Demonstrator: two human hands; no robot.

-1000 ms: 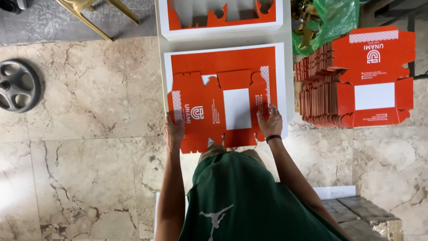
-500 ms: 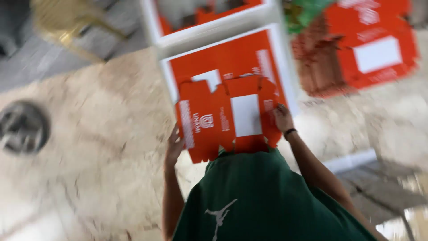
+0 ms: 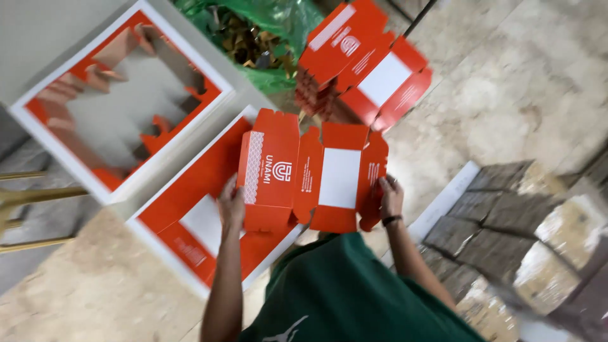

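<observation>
I hold a flat orange die-cut box blank [image 3: 310, 174] with a white panel, lifted above the floor. My left hand [image 3: 232, 204] grips its left edge and my right hand [image 3: 390, 196] grips its right edge. Under it lies an orange printed sheet with a white border [image 3: 190, 253], showing a white patch. Beyond that sheet lies a leftover sheet frame [image 3: 120, 101] whose middle is punched out. A stack of the same orange blanks [image 3: 361, 69] sits ahead to the right.
A green plastic bag [image 3: 266, 38] with brown scraps lies behind the stack. Grey paving blocks [image 3: 506, 234] sit at right on the marbled stone floor [image 3: 494, 82]. Yellow chair legs [image 3: 25, 209] show at left.
The view swung and tilted right. The blank came up off the sheet, held in both hands, leaving the sheet below.
</observation>
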